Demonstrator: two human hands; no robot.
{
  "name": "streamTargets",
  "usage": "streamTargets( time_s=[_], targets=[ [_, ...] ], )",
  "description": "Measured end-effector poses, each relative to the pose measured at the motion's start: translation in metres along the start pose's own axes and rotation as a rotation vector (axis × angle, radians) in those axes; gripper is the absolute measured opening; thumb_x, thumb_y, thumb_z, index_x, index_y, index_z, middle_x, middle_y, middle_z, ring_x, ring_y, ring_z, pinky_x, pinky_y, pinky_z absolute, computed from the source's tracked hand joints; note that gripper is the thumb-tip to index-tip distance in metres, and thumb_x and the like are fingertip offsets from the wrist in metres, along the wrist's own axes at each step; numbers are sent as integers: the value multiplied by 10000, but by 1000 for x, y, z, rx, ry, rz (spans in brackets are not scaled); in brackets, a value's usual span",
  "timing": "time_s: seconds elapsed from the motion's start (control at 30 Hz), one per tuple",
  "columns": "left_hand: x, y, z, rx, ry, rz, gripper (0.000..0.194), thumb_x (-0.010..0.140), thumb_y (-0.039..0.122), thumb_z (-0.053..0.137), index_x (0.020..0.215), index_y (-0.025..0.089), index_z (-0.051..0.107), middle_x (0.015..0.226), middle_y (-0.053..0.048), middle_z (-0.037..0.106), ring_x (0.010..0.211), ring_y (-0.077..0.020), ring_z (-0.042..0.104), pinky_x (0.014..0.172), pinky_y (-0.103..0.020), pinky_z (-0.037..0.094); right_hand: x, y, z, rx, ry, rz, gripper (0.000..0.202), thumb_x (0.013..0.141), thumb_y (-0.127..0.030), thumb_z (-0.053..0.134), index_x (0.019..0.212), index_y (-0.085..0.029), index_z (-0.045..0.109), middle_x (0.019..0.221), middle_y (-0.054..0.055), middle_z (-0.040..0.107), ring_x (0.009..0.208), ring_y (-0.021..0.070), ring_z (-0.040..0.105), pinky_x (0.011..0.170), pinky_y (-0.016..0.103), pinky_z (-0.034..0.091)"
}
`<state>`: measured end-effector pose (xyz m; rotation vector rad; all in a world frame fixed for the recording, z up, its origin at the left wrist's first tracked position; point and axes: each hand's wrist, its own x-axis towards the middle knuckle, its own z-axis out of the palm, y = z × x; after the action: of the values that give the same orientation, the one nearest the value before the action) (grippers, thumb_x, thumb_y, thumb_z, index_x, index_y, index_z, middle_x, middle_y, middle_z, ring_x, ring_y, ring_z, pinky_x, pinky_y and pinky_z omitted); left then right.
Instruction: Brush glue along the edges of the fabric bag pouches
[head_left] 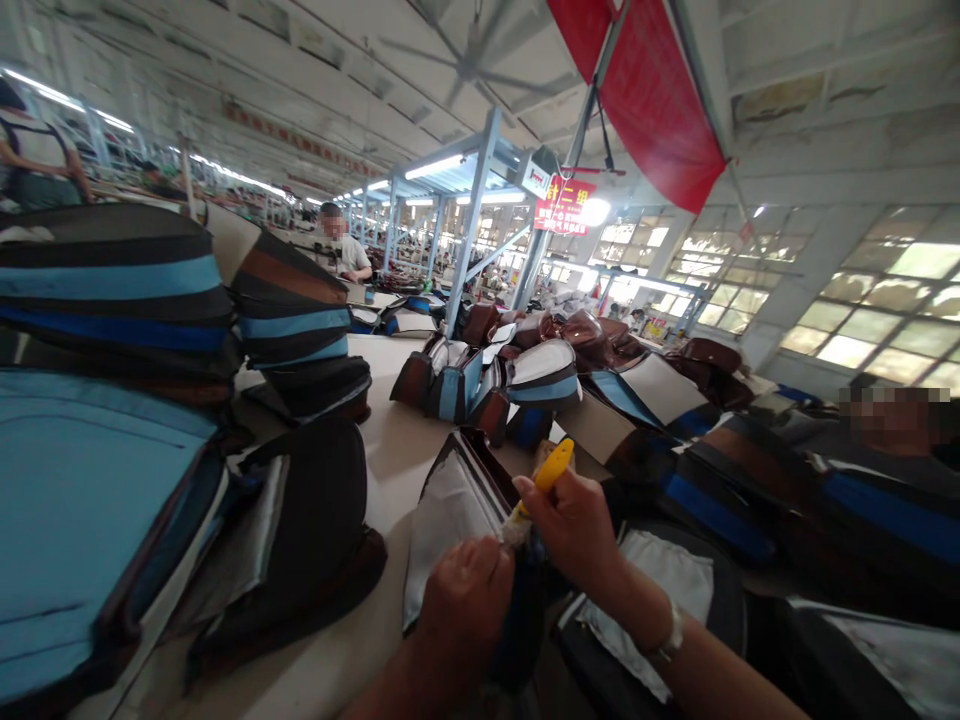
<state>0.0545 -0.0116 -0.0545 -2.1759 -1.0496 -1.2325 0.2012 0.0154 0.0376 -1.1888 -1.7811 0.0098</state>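
Observation:
My right hand (574,520) is closed round a yellow-handled brush (553,466), with its pale bristles pointing down at the edge of a bag piece. My left hand (466,600) is closed beside the bristles, its fingers pinching the edge of that bag piece (454,500), which has a silvery grey lining and dark trim. The bag piece lies on the pale table (382,450) in front of me. Part of its right side is hidden behind my hands.
Stacked black, blue and brown bag pieces (112,270) stand at the left, beside a light blue panel (82,510). More bag pieces (544,372) lie ahead, and others with grey lining (660,590) at the right. One person (346,250) is further back, another at the right edge.

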Motion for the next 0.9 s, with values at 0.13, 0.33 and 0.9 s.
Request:
streamTargets(
  time_s=[0.13, 0.33, 0.9],
  targets=[
    [-2, 3, 0, 23, -2, 41, 164, 922, 93, 431, 876, 163, 572, 702, -25, 553, 616, -197, 535, 570, -334, 399, 2, 2, -12, -139, 16, -125, 327, 922, -393, 564, 667, -210, 475, 550, -25, 497, 473, 124, 434, 502, 275, 281],
    [-2, 6, 0, -10, -37, 45, 184, 929, 116, 442, 787, 179, 543, 694, -22, 539, 596, -192, 514, 548, -334, 383, 6, -8, -14, -178, -207, -148, 320, 920, -389, 531, 667, -216, 439, 546, -32, 471, 484, 132, 435, 511, 274, 263],
    [-7, -43, -21, -304, -8, -207, 58, 943, 207, 507, 972, 191, 555, 839, -26, 628, 759, -161, 631, 673, -268, 515, -16, 8, -28, 822, 33, 519, 296, 846, -470, 655, 752, -208, 552, 450, -111, 357, 364, 77, 257, 550, 286, 465]
  ],
)
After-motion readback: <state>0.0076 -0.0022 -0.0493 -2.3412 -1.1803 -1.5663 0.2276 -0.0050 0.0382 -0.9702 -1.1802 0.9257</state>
